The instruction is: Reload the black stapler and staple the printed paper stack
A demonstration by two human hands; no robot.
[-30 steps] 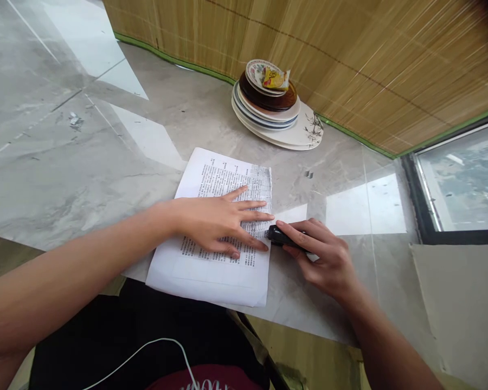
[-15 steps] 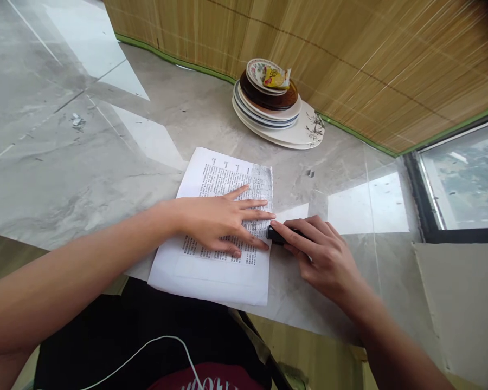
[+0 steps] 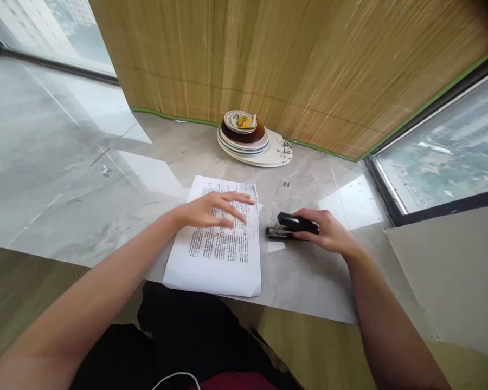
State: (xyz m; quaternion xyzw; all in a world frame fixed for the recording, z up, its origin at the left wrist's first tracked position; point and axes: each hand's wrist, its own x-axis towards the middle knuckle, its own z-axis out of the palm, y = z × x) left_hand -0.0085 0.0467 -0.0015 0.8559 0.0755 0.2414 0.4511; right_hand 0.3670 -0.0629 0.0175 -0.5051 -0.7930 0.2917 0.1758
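Printed paper sheets (image 3: 211, 273) lie stacked on the grey marble counter, reaching to its front edge. Over their upper part is my left hand (image 3: 213, 210), fingers spread and holding nothing; it looks slightly raised, though I cannot tell whether any part touches the page. To the right of the sheets, my right hand (image 3: 329, 230) grips a black stapler (image 3: 296, 222) by its rear end. The stapler's jaws are apart and point left toward the paper's right edge, with a small gap between them and the paper.
A stack of plates (image 3: 244, 145) topped by a yellow packet (image 3: 247, 122) stands at the back, against a bamboo blind (image 3: 244, 59). Loose staple strips (image 3: 286, 184) lie beyond the stapler. Small scraps (image 3: 105, 170) are on the left. A window (image 3: 451, 146) borders the right side.
The stapler has moved off the paper's right edge, and its jaws now stand apart. My left hand has lifted from lying flat on the sheets. The camera view has tilted up.
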